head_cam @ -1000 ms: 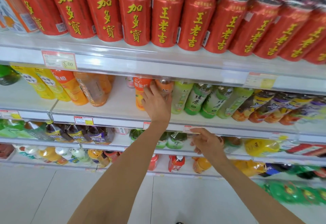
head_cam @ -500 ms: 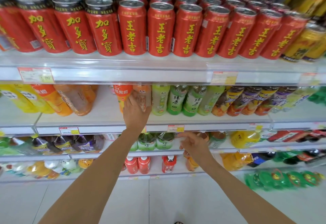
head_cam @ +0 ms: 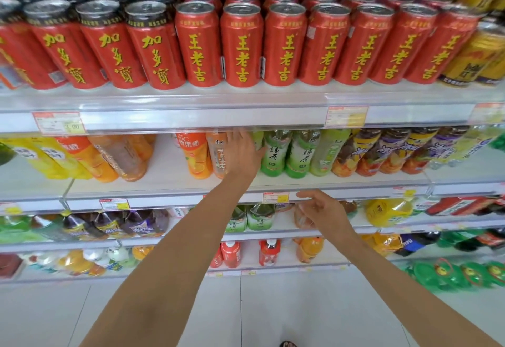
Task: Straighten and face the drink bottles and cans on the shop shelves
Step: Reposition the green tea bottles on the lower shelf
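My left hand (head_cam: 242, 152) reaches into the second shelf between an amber tea bottle (head_cam: 218, 155) and the green tea bottles (head_cam: 276, 152). Its fingers point up and look fairly straight, though blurred, and it covers most of a pale green bottle (head_cam: 257, 140). An orange juice bottle (head_cam: 194, 155) stands left of the amber one. My right hand (head_cam: 319, 212) hovers with loosely spread fingers in front of the third shelf's edge and holds nothing. Red cans (head_cam: 240, 46) stand in neat rows on the top shelf, labels facing out.
Gold cans (head_cam: 475, 57) sit at the top right. Yellow and orange bottles (head_cam: 82, 158) lean at the left of the second shelf, purple-labelled bottles (head_cam: 393, 152) at its right. Price-tag rails (head_cam: 276, 197) run along each shelf edge. Lower shelves hold more bottles above a tiled floor.
My left hand has left the amber bottle and shifted right onto the pale green one. My right hand stays by the third shelf edge. The view has tilted up.
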Demonstrator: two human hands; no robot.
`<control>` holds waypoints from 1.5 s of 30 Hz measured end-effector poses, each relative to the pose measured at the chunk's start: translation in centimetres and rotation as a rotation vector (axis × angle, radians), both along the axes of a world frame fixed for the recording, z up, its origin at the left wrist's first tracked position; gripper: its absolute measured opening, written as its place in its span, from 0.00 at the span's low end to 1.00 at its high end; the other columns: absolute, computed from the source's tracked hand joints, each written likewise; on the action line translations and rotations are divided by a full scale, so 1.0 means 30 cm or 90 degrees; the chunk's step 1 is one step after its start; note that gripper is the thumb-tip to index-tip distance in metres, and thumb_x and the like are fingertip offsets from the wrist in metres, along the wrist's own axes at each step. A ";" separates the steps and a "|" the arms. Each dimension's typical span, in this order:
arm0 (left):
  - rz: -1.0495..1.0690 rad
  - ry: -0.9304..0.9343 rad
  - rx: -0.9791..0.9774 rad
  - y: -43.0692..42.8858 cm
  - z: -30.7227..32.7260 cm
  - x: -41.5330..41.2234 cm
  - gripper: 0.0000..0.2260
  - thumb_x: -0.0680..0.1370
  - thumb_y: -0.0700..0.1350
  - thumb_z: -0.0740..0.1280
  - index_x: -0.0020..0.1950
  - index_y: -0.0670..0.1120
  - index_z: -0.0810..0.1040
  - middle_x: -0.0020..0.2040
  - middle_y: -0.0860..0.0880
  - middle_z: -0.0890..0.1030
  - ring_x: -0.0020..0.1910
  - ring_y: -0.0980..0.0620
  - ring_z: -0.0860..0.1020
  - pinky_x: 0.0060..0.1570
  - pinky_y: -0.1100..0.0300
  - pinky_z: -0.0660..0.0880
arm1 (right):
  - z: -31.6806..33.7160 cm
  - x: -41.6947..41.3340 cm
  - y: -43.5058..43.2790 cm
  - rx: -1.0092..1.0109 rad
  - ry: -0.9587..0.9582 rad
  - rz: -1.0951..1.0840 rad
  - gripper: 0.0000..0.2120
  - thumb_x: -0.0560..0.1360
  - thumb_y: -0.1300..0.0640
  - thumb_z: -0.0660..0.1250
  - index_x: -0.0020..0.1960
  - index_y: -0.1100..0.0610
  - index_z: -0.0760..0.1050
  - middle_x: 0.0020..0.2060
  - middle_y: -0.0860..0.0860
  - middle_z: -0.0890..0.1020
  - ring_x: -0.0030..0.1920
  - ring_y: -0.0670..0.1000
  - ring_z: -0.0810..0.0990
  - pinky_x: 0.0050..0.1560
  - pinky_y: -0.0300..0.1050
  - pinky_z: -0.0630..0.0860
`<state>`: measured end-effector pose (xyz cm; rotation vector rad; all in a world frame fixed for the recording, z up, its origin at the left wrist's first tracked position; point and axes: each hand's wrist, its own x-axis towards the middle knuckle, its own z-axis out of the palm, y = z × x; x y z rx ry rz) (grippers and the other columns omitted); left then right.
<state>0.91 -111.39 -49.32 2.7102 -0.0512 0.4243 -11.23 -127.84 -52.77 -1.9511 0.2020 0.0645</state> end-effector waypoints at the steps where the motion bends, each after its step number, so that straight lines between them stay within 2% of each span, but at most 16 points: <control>1: 0.008 0.016 0.011 -0.001 0.008 0.005 0.30 0.75 0.56 0.66 0.65 0.36 0.63 0.64 0.40 0.70 0.62 0.42 0.70 0.56 0.53 0.68 | 0.001 -0.005 -0.010 0.000 0.000 -0.006 0.10 0.76 0.68 0.63 0.50 0.54 0.76 0.29 0.48 0.79 0.25 0.38 0.75 0.30 0.32 0.73; 5: 0.023 0.001 -0.013 -0.010 -0.005 0.004 0.28 0.72 0.51 0.70 0.63 0.34 0.66 0.63 0.37 0.70 0.53 0.38 0.76 0.39 0.51 0.71 | 0.000 -0.012 -0.046 0.011 -0.008 -0.022 0.11 0.75 0.70 0.62 0.54 0.60 0.76 0.30 0.51 0.78 0.24 0.39 0.74 0.30 0.31 0.73; 9: -0.003 -0.047 -0.065 0.005 -0.044 -0.024 0.37 0.68 0.51 0.73 0.70 0.37 0.62 0.66 0.38 0.69 0.57 0.37 0.74 0.37 0.49 0.74 | 0.002 -0.013 -0.041 0.049 -0.007 -0.039 0.11 0.76 0.69 0.62 0.52 0.56 0.76 0.28 0.47 0.78 0.24 0.41 0.74 0.29 0.32 0.73; 11: -0.034 -0.078 -0.083 0.018 -0.049 -0.046 0.38 0.66 0.52 0.76 0.69 0.42 0.62 0.63 0.38 0.72 0.55 0.37 0.76 0.35 0.50 0.74 | 0.005 -0.009 -0.031 0.048 -0.011 -0.033 0.12 0.76 0.68 0.63 0.54 0.55 0.76 0.29 0.46 0.78 0.26 0.43 0.76 0.32 0.35 0.75; 13: -0.065 -0.114 -0.109 0.036 -0.066 -0.090 0.35 0.63 0.52 0.78 0.62 0.48 0.62 0.56 0.40 0.76 0.47 0.39 0.79 0.30 0.57 0.70 | 0.007 -0.005 -0.018 0.024 -0.036 -0.016 0.15 0.75 0.68 0.64 0.59 0.54 0.74 0.35 0.48 0.79 0.32 0.46 0.77 0.36 0.38 0.76; 15: -0.101 -0.140 -0.126 0.053 -0.092 -0.149 0.34 0.62 0.53 0.78 0.58 0.49 0.62 0.55 0.42 0.78 0.43 0.41 0.80 0.28 0.60 0.71 | 0.011 0.002 -0.002 -0.007 -0.070 0.009 0.23 0.74 0.67 0.65 0.65 0.49 0.69 0.44 0.47 0.78 0.39 0.49 0.78 0.41 0.43 0.75; 19: -0.153 -0.224 -0.157 0.067 -0.089 -0.255 0.34 0.61 0.51 0.79 0.60 0.49 0.66 0.58 0.45 0.78 0.50 0.51 0.78 0.30 0.63 0.74 | -0.007 0.020 0.046 -0.062 -0.150 0.074 0.39 0.70 0.63 0.72 0.67 0.33 0.56 0.61 0.43 0.71 0.55 0.46 0.72 0.52 0.43 0.74; 23: -0.186 -0.227 -0.154 0.067 -0.041 -0.317 0.34 0.61 0.53 0.78 0.61 0.49 0.66 0.57 0.46 0.79 0.52 0.56 0.75 0.32 0.69 0.70 | -0.016 0.029 0.083 -0.072 -0.220 0.100 0.41 0.68 0.55 0.75 0.67 0.33 0.52 0.67 0.43 0.66 0.66 0.47 0.66 0.64 0.44 0.66; 26: -0.177 -0.154 -0.198 0.057 -0.025 -0.357 0.35 0.60 0.57 0.77 0.61 0.53 0.64 0.55 0.48 0.80 0.45 0.56 0.76 0.33 0.70 0.69 | -0.009 0.032 0.093 -0.064 -0.226 0.123 0.40 0.67 0.54 0.75 0.66 0.32 0.54 0.66 0.39 0.67 0.66 0.46 0.65 0.64 0.45 0.65; 30: -0.170 -0.096 -0.237 0.027 -0.042 -0.386 0.35 0.59 0.60 0.75 0.60 0.55 0.63 0.54 0.50 0.80 0.50 0.56 0.73 0.36 0.66 0.71 | -0.025 0.025 0.092 -0.084 -0.188 0.132 0.38 0.65 0.61 0.75 0.61 0.31 0.59 0.57 0.33 0.70 0.61 0.47 0.67 0.62 0.48 0.69; 32: -0.160 -0.084 -0.238 0.016 -0.057 -0.384 0.35 0.59 0.57 0.78 0.61 0.53 0.66 0.54 0.50 0.81 0.46 0.55 0.76 0.37 0.65 0.71 | -0.041 0.023 0.083 -0.090 -0.188 0.119 0.37 0.66 0.60 0.75 0.61 0.32 0.60 0.55 0.30 0.69 0.59 0.45 0.68 0.60 0.46 0.70; 35: -0.131 -0.075 -0.263 0.008 -0.060 -0.363 0.34 0.60 0.53 0.79 0.62 0.49 0.71 0.53 0.49 0.81 0.46 0.49 0.79 0.39 0.62 0.72 | -0.069 0.025 0.055 -0.062 -0.170 0.082 0.33 0.68 0.55 0.74 0.67 0.41 0.63 0.57 0.39 0.73 0.58 0.42 0.70 0.59 0.43 0.70; 37: -0.117 -0.102 -0.275 0.011 -0.044 -0.337 0.34 0.60 0.51 0.80 0.61 0.54 0.66 0.54 0.48 0.80 0.48 0.52 0.77 0.41 0.62 0.71 | -0.078 0.025 0.032 -0.024 -0.150 0.049 0.31 0.69 0.55 0.74 0.67 0.43 0.64 0.58 0.45 0.75 0.57 0.39 0.71 0.59 0.45 0.72; 41: -0.135 -0.190 -0.258 0.031 -0.014 -0.256 0.33 0.62 0.51 0.78 0.61 0.53 0.66 0.55 0.45 0.80 0.45 0.45 0.79 0.36 0.64 0.73 | -0.067 0.039 -0.020 -0.043 -0.182 0.002 0.27 0.71 0.57 0.72 0.66 0.45 0.66 0.58 0.47 0.75 0.55 0.46 0.74 0.56 0.48 0.75; 43: -0.145 -0.219 -0.222 0.041 -0.015 -0.203 0.33 0.62 0.50 0.78 0.60 0.52 0.65 0.56 0.44 0.79 0.48 0.49 0.77 0.37 0.66 0.72 | -0.055 0.069 -0.047 -0.061 -0.203 -0.028 0.26 0.72 0.58 0.71 0.68 0.49 0.66 0.60 0.48 0.74 0.55 0.48 0.74 0.55 0.48 0.75; 45: -0.137 -0.201 -0.185 0.051 -0.032 -0.154 0.33 0.61 0.50 0.78 0.60 0.51 0.64 0.56 0.42 0.79 0.52 0.50 0.76 0.38 0.58 0.76 | -0.036 0.117 -0.070 -0.078 -0.218 -0.056 0.26 0.72 0.57 0.70 0.68 0.51 0.67 0.60 0.50 0.74 0.54 0.48 0.74 0.52 0.47 0.75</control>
